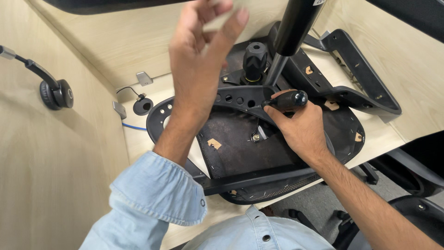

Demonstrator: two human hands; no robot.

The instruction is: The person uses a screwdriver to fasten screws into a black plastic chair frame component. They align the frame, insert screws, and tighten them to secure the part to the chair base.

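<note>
Wooden desk (138, 51) bears an upturned chair seat (240, 148), underside up for access; right hand (300, 127) wraps a screwdriver (289, 99), left hand (203, 51) pinches something pale

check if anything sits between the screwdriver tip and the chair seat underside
Nothing visible does. The right hand holds the black screwdriver pointing down at the seat underside, though its tip is hidden. The left hand is raised, clear of it.
</note>
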